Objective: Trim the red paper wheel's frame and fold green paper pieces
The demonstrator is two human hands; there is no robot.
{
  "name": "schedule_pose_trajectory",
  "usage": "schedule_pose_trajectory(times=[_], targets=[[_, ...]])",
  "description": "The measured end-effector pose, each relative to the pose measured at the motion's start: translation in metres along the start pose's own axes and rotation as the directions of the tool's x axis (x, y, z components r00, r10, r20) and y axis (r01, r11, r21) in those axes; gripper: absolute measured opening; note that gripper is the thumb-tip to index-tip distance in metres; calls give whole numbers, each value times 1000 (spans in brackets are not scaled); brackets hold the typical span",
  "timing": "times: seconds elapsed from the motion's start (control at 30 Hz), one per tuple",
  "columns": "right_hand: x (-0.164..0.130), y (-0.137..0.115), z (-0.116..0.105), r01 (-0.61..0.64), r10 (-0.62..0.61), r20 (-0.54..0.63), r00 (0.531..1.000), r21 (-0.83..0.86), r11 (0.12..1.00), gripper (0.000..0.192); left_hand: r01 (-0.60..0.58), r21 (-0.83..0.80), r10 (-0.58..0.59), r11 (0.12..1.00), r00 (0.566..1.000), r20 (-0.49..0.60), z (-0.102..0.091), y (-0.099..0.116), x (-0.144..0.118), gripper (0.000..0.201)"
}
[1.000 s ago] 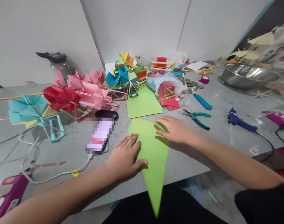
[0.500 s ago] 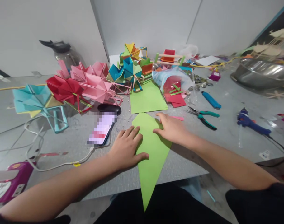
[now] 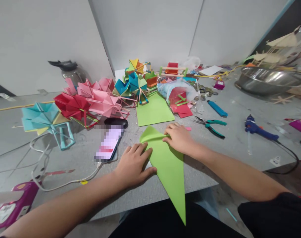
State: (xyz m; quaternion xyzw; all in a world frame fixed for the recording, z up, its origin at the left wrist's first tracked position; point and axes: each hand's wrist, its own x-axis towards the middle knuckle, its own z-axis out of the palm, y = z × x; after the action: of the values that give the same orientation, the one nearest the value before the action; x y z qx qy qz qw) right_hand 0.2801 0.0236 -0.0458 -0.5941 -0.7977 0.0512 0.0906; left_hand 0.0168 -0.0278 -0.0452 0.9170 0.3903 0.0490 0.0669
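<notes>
A folded sheet of light green paper point(image 3: 169, 168) lies before me, its long pointed end hanging past the table's front edge. My left hand point(image 3: 133, 164) rests flat with fingers spread, their tips at the paper's left edge. On the other side, my right hand point(image 3: 178, 138) pinches the upper right edge between thumb and fingers, and a raised crease runs across the paper from there. Its fingertips are partly hidden. Just beyond sits a flat green paper sheet point(image 3: 154, 110). A phone point(image 3: 109, 142) with a cable plugged in is left of my left hand.
Folded paper models, including a red one point(image 3: 72, 105) and a light blue one point(image 3: 41, 117), crowd the back left. Pliers point(image 3: 211, 125), a blue glue gun point(image 3: 260, 129) and a metal bowl point(image 3: 266, 82) are on the right. A plastic bag point(image 3: 175, 89) holds red paper.
The green paper has turned, its pointed end swinging to the right. My right hand has closed on its edge, and a crease has risen near the top. The left hand stays on the left side.
</notes>
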Motion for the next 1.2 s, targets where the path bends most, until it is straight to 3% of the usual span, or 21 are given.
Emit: schedule_pose_trajectory(times=[0.07,0.17,0.3,0.4,0.47,0.57,0.67,0.73,0.83,0.9,0.93,1.0,1.07,1.1,1.13,1.17,1.2], targets=[[2,1,2,-7,8,-20,1000,33,999,13,-27,-3,27,1000,1000,-3,0,1,-2,73],[4,3,1,-49,54,-51,997,101,994,31,-122,-21,122,992,992,13,2,2,-6,77],[5,4,-4,-9,24,-80,996,185,983,58,-324,-103,325,941,946,-1,7,7,-13,76],[8,6,-6,-16,32,-67,997,233,972,64,-399,-137,400,907,916,-18,13,11,-17,79],[11,10,-7,-34,40,-24,999,222,974,60,-403,-141,407,904,914,-7,16,13,-20,82],[13,19,-9,-28,21,46,999,150,988,37,-376,-105,381,921,924,38,19,16,-25,89],[5,24,-11,112,-107,-48,993,108,988,10,-334,-55,337,941,938,84,19,19,-30,95],[-6,22,-12,286,-268,-204,941,64,956,13,-300,-12,300,954,950,91,17,20,-31,98],[-28,16,-11,534,-519,-387,762,-80,842,23,-230,73,225,970,971,79,11,20,-28,99],[-41,12,-8,628,-625,-401,670,-142,765,24,-197,114,192,974,980,50,8,19,-27,94],[-45,10,-5,657,-657,-382,650,-152,738,25,-204,122,203,971,979,18,7,19,-28,84],[-50,8,-1,688,-691,-318,649,-141,712,26,-307,131,320,943,943,-92,7,18,-34,58],[-50,8,2,702,-702,-262,663,-110,704,26,-456,177,489,872,831,-266,9,17,-41,39],[-49,9,3,708,-705,-241,667,-92,700,26,-492,222,539,842,760,-363,9,17,-44,36],[-47,9,4,713,-709,-226,669,-76,697,25,-487,255,550,835,723,-419,10,16,-45,33],[-46,10,3,719,-713,-213,668,-63,693,24,-463,267,535,845,732,-421,10,16,-46,31],[-45,10,3,721,-716,-197,670,-56,691,23,-416,248,482,875,793,-373,10,15,-44,34]])
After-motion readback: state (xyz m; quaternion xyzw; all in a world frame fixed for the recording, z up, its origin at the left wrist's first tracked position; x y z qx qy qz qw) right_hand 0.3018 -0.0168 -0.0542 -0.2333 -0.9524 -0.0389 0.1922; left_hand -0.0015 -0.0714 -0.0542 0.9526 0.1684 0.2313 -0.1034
